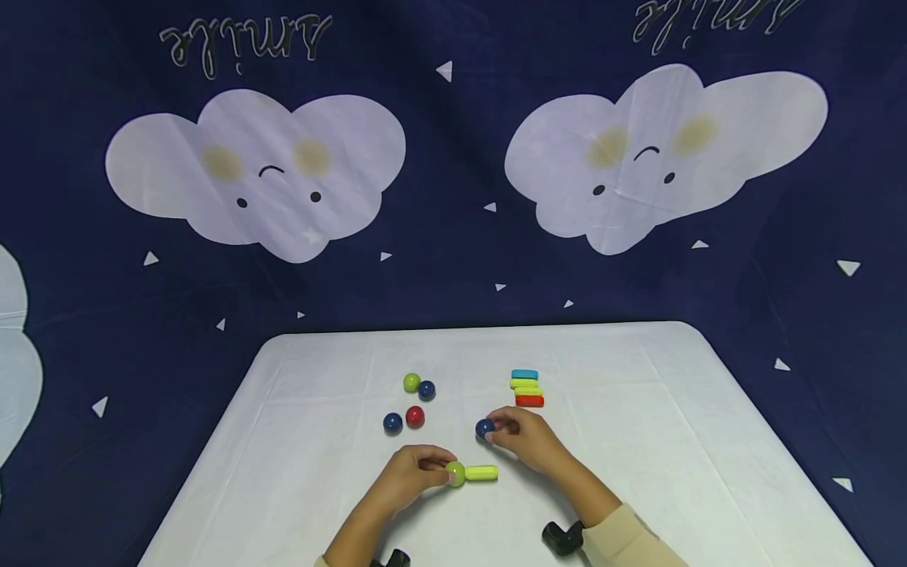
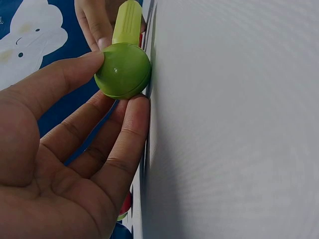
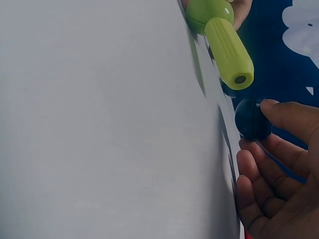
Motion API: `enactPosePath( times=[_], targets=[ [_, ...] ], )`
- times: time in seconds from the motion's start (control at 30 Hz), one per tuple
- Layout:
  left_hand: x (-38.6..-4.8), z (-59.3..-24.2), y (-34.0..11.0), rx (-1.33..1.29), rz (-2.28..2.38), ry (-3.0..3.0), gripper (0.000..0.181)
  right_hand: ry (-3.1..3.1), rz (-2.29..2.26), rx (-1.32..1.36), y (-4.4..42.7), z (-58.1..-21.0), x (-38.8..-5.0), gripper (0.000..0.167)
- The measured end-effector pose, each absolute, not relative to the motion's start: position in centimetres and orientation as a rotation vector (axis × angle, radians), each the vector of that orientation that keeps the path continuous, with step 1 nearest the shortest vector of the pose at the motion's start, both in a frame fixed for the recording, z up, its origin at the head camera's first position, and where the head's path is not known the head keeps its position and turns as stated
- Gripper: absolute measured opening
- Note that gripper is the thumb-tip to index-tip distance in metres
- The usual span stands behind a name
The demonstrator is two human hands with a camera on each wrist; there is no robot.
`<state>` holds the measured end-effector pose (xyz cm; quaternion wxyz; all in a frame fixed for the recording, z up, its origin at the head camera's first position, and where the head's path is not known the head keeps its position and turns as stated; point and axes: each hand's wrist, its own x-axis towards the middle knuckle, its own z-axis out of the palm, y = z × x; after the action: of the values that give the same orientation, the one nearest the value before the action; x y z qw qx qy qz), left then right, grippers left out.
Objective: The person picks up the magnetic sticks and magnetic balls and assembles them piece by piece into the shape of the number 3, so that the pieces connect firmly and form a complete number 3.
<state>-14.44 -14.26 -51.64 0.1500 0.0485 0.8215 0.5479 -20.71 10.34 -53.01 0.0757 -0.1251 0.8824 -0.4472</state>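
My left hand (image 1: pixel 418 475) pinches a green ball (image 2: pixel 122 70) between thumb and fingers. From that ball a yellow-green rod (image 1: pixel 482 472) sticks out to the right, and its free end shows a dark round spot in the right wrist view. A dark blue ball (image 3: pixel 253 118) is held between the thumb and fingertips of my right hand (image 1: pixel 527 438). In the head view the blue ball is above and apart from the rod's free end.
Left of centre on the white table (image 1: pixel 638 409) lie a green ball (image 1: pixel 412 383), a red ball (image 1: pixel 415 416) and two blue balls, one nearer (image 1: pixel 393 424) and one farther (image 1: pixel 427 390). Beyond my right hand, several short rods lie side by side: blue (image 1: pixel 524 375), yellow-green and red (image 1: pixel 529 401).
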Motion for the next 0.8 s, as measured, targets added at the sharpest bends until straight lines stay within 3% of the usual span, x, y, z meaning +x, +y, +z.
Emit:
enactPosePath(
  times=[0.8],
  targets=[
    [-14.2, -51.4, -14.3, 0.131, 1.564, 2.358, 0.028, 2.621, -1.36, -0.407, 12.2, -53.3, -18.5, 0.028]
  ],
)
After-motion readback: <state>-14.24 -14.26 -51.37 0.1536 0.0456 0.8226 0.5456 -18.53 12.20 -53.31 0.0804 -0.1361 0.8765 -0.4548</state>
